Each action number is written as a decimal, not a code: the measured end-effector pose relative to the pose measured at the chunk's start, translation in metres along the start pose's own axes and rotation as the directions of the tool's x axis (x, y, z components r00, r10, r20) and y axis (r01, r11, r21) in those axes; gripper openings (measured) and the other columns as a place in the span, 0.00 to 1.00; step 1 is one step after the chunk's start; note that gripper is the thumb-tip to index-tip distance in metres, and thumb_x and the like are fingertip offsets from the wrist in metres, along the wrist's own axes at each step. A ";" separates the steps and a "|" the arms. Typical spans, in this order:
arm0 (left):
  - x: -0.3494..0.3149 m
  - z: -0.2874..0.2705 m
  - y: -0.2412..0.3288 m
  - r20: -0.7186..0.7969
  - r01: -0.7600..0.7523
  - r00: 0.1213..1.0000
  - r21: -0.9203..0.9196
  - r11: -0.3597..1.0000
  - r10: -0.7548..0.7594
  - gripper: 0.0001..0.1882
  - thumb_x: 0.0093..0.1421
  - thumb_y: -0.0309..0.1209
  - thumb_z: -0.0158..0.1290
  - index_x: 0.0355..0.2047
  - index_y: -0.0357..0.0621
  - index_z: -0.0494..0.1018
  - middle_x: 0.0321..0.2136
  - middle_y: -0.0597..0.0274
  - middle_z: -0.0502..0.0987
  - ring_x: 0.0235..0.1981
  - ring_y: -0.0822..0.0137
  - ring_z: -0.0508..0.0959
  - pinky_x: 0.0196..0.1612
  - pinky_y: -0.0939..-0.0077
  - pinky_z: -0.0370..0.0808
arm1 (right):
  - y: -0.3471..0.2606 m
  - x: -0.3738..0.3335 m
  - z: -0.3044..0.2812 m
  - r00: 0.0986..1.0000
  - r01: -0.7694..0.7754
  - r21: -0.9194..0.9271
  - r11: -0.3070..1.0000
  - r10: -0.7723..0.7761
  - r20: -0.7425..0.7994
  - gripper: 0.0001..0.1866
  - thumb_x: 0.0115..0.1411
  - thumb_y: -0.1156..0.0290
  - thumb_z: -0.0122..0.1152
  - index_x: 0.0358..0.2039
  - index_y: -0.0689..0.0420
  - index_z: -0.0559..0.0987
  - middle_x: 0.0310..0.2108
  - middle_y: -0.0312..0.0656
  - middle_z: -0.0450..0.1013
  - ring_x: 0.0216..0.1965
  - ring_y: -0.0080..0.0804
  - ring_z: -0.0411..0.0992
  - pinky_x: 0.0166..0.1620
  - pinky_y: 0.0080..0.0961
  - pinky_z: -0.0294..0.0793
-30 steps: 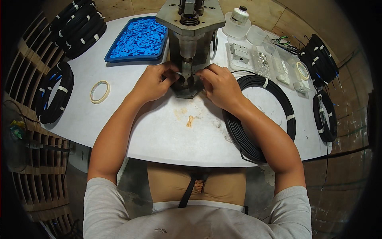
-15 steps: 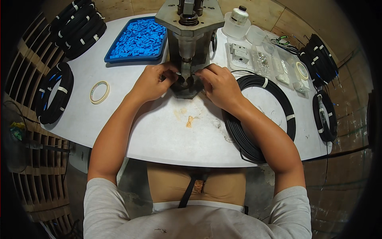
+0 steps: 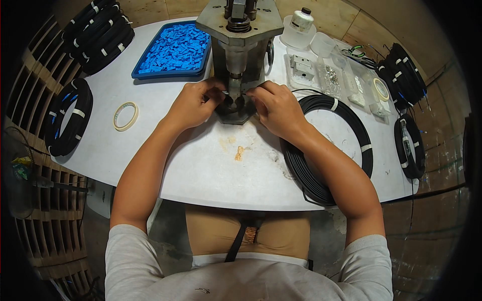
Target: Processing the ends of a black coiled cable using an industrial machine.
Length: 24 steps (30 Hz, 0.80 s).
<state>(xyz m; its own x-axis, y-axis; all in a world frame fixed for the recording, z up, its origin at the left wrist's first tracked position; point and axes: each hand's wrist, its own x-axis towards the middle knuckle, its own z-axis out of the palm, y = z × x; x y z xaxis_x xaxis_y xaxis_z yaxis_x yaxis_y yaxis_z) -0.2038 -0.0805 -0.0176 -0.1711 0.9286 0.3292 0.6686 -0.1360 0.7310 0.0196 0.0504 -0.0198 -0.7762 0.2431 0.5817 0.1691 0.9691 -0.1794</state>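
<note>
A steel bench press [image 3: 236,52] stands at the far middle of the table, its ram lowered close to a dark metal die [image 3: 235,103]. At the die's left side my left hand [image 3: 196,104] is closed in a pinch, its fingertips in shadow. Across from it, my right hand [image 3: 277,106] pinches at the die's right side. Whatever sits between the fingers is too small and dark to make out. A large coil of black cable [image 3: 367,148] lies under my right forearm, and a loose cable length runs from it towards my right hand.
Left of the press is a blue tray [image 3: 173,76] of small blue pieces, with a tape roll [image 3: 125,116] nearer. Black cable coils [image 3: 69,120] stand at the left edge, another coil [image 3: 409,145] at the right. Clear boxes of parts [image 3: 331,78] and a white bottle [image 3: 302,20] sit back right.
Almost nothing differs. The fingers of both hands have shifted very slightly at the die; the press and the things on the table stay put.
</note>
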 end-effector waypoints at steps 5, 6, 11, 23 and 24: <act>0.000 0.000 -0.003 -0.004 -0.026 1.000 -0.025 0.999 0.026 0.10 0.62 0.23 0.55 0.43 0.38 0.80 0.30 0.51 0.84 0.32 0.61 0.84 0.42 0.68 0.80 | 0.000 0.000 0.000 1.000 0.003 0.000 1.000 -0.003 -0.002 0.14 0.58 0.80 0.63 0.44 0.54 0.84 0.37 0.42 0.77 0.37 0.45 0.77 0.43 0.39 0.75; 0.000 0.001 -0.004 -0.001 -0.029 1.000 -0.023 0.999 0.029 0.10 0.63 0.24 0.55 0.43 0.38 0.80 0.30 0.50 0.84 0.32 0.61 0.84 0.42 0.68 0.80 | 0.000 0.000 0.000 1.000 0.005 0.000 1.000 -0.005 -0.003 0.14 0.58 0.80 0.63 0.44 0.54 0.84 0.37 0.42 0.78 0.37 0.45 0.76 0.43 0.38 0.75; 0.000 0.002 -0.004 -0.029 -0.055 0.998 -0.016 0.998 0.054 0.09 0.64 0.25 0.55 0.44 0.38 0.80 0.31 0.49 0.84 0.33 0.59 0.85 0.43 0.67 0.80 | 0.000 0.000 0.000 1.000 0.008 -0.006 1.000 -0.008 0.000 0.14 0.58 0.80 0.63 0.44 0.54 0.84 0.36 0.42 0.77 0.37 0.44 0.76 0.43 0.38 0.75; -0.001 0.001 -0.001 -0.004 -0.006 1.000 -0.025 1.000 0.005 0.09 0.65 0.23 0.54 0.44 0.38 0.79 0.34 0.48 0.86 0.38 0.56 0.87 0.46 0.65 0.81 | -0.001 0.000 -0.001 1.000 0.004 -0.005 1.000 -0.004 0.008 0.16 0.55 0.81 0.64 0.44 0.54 0.84 0.36 0.41 0.77 0.36 0.44 0.76 0.42 0.38 0.74; -0.001 0.001 -0.001 0.005 -0.002 1.000 -0.018 1.000 0.002 0.08 0.66 0.23 0.54 0.44 0.38 0.79 0.35 0.49 0.86 0.38 0.56 0.87 0.47 0.65 0.81 | -0.001 0.000 -0.001 1.000 0.006 -0.005 1.000 -0.006 0.003 0.16 0.55 0.81 0.64 0.44 0.54 0.84 0.36 0.42 0.77 0.36 0.44 0.76 0.42 0.38 0.74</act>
<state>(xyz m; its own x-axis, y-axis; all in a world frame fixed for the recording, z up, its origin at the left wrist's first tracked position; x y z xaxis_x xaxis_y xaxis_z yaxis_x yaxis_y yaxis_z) -0.2039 -0.0810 -0.0196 -0.1663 0.9300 0.3278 0.6560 -0.1439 0.7409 0.0198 0.0496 -0.0189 -0.7792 0.2368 0.5803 0.1670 0.9709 -0.1719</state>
